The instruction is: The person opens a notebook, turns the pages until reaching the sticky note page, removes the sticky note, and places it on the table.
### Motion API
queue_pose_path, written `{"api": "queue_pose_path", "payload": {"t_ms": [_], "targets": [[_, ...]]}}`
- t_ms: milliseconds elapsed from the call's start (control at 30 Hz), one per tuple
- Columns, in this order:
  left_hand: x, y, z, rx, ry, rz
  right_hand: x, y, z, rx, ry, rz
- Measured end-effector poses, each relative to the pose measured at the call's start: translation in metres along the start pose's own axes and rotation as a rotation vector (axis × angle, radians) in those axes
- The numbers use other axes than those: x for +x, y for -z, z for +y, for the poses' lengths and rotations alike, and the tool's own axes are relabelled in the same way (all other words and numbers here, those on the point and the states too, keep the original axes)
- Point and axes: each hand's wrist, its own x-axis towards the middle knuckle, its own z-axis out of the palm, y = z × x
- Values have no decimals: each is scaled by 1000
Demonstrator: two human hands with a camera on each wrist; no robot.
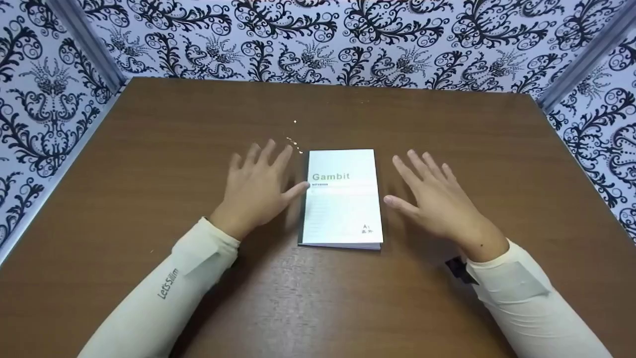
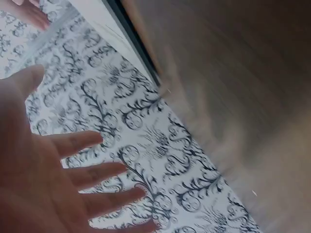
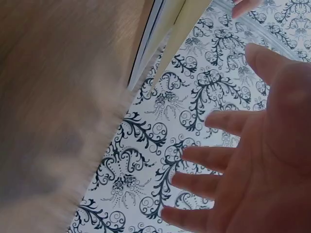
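Scrolled wallpaper [image 1: 308,64] behind and beside a brown table [image 1: 422,308]. Near the table's middle, a notebook [image 1: 343,209]; lies flat, dark spine to the left, pale cover up, reads "Gambit" in green. Left of it, the left hand [image 1: 256,191]: fingers straight and spread, grips nothing; overlaps the spine with its thumb tip in the head view, cannot tell whether touching. Right of it, the right hand [image 1: 438,203]: fingers likewise straight and fanned out, grips nothing, points its thumb at the near edge, just apart. On both forearms, pale sleeves [image 1: 149,308], the left one lettered.
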Motion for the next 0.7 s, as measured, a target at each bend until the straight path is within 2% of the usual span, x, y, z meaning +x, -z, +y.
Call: {"api": "queue_pose_path", "payload": {"t_ms": [200,367,500,633,700], "targets": [[-4,-7,28,34,-171,97,-8,-3,-5,-29,73,-72],[-14,-17,45,112,-287,98,-11,-10,-8,-23,171,-126],[-20,-22,54,152,-329,7,-14,-15,-8,-8,203,-159],[-23,-27,57,166,-347,-111,-15,-19,-7,-6,175,-173],[-24,-28,58,173,-352,-140,-15,-20,-7,-6,161,-178]]}}
